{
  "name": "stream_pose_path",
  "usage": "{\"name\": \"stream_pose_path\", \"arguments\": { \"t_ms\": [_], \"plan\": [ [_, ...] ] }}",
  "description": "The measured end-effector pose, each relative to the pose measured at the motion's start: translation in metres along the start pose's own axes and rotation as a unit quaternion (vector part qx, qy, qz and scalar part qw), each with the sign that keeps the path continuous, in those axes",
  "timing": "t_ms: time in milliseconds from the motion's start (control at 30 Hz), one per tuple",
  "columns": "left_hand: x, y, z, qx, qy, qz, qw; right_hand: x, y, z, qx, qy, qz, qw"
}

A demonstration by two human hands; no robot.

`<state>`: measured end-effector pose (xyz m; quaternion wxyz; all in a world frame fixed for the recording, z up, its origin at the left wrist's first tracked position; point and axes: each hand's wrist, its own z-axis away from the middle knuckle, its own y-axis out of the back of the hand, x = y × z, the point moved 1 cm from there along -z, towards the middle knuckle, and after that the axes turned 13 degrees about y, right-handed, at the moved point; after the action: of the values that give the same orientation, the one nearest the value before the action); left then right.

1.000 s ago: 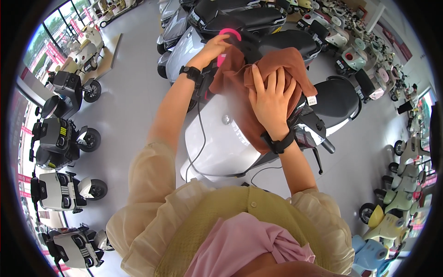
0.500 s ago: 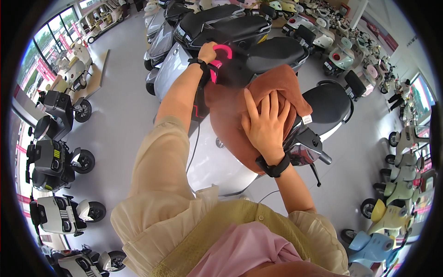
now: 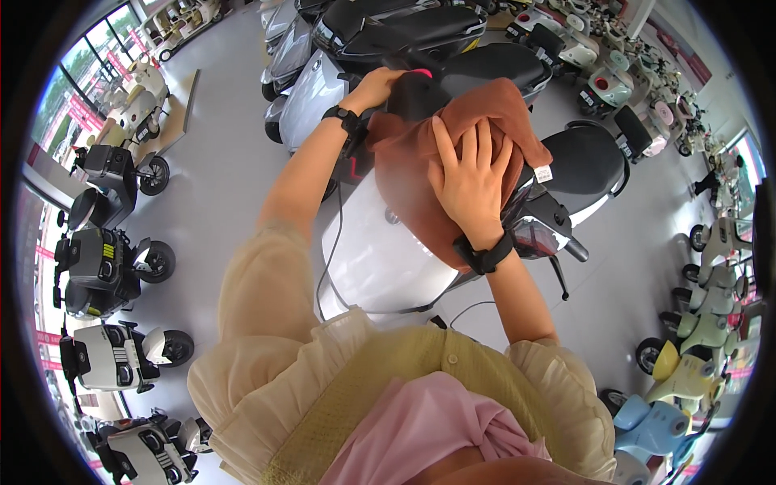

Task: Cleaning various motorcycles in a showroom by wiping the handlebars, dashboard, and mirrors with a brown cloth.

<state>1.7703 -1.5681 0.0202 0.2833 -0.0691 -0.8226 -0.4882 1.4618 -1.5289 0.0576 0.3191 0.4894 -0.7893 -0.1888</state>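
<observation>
Cloth (image 3: 420,186) has slid nearer across the white scooter (image 3: 380,250); right hand (image 3: 469,174) presses it, fingers spread, left hand (image 3: 380,85) grips the far handlebar.

Both arms reach forward; right hand (image 3: 467,179) flat, left hand (image 3: 378,85) curled.

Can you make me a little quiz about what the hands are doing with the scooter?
1. True or false: the right hand lies flat on the brown cloth.
2. What colour is the scooter under the cloth? A white, B green, C red.
3. Which hand reaches up to the dark thing with a pink edge?

Key:
1. True.
2. A.
3. The left hand.
</observation>
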Motion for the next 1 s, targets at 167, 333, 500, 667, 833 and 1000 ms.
{"name": "stream_pose_path", "arguments": {
  "t_ms": [167, 333, 500, 667, 833, 1000],
  "plan": [
    [-0.004, -0.005, 0.002, 0.005, 0.06, 0.111, 0.992, 0.0, -0.003, 0.003, 0.014, 0.007, -0.011, 1.0],
    [-0.005, -0.007, 0.004, -0.062, 0.08, 0.15, 0.984, 0.0, -0.001, 0.004, 0.02, 0.008, -0.02, 1.0],
    [0.008, -0.011, 0.033, 0.174, 0.073, 0.097, 0.977, -0.001, -0.001, 0.003, 0.045, 0.015, -0.012, 0.999],
    [0.071, -0.018, 0.133, 0.109, 0.106, 0.294, 0.944, 0.003, -0.002, 0.008, 0.025, 0.009, -0.026, 0.999],
    [0.1, -0.066, 0.235, 0.18, 0.01, 0.173, 0.968, -0.008, -0.004, 0.016, 0.011, 0.02, -0.05, 0.999],
    [0.101, -0.074, 0.289, 0.016, 0.282, 0.223, 0.933, -0.045, -0.014, 0.06, -0.05, 0.12, -0.082, 0.988]
  ]
}}
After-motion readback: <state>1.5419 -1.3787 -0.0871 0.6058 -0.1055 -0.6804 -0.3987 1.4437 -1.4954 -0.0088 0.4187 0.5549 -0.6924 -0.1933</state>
